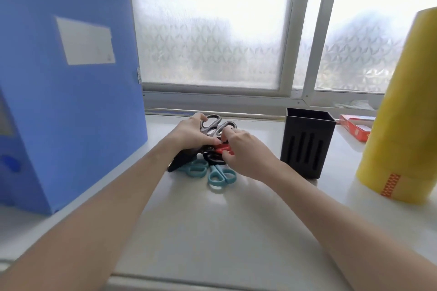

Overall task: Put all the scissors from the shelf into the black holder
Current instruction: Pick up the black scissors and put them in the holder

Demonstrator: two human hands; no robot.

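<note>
On the white shelf (194, 220), a heap of scissors (208, 160) lay just left of the black holder (307, 142). My left hand (189, 133) was closed over the grey-handled pair (212, 123); my right hand (248, 153) pinched the red-handled pair (223, 147). I judged them stiff, light, prone to snag together, and best taken by the handle loops, blades down.

No text is legible; the blue folder's (71, 78) white label (85, 41) looks blank.
</note>
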